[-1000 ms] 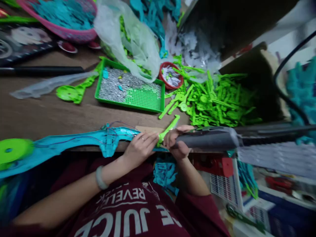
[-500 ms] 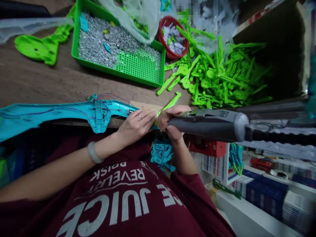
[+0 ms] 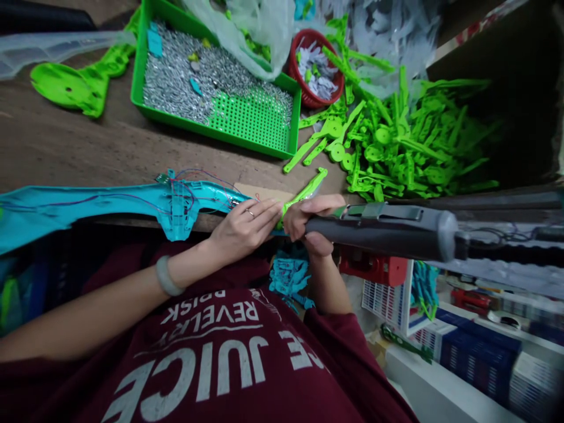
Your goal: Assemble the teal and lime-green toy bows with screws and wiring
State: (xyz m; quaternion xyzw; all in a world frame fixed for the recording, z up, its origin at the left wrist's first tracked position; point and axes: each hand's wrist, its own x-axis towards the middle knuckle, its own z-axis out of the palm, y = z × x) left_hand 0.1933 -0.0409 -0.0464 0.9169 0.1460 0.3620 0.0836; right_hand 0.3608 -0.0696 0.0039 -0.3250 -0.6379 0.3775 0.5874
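A long teal plastic shell [image 3: 88, 202] with thin wires in it lies along the table's near edge. My left hand [image 3: 244, 226] presses its fingers on the shell's right end, beside a small green plastic piece [image 3: 306, 191]. My right hand [image 3: 312, 220] grips a grey electric screwdriver [image 3: 383, 230], whose tip end is hidden between the two hands. The green piece sticks out from between my hands toward the pile.
A green tray [image 3: 247, 120] holds several small silver screws. A red bowl [image 3: 315, 73] of pale bits stands behind it. A heap of green plastic parts [image 3: 396, 147] lies at the right. A flat green part [image 3: 73, 88] lies far left. White baskets [image 3: 388, 294] stand below the table.
The view has dropped and moved in toward the table edge since a second ago. Both hands stay together at the teal shell's right end, with the screwdriver still gripped.
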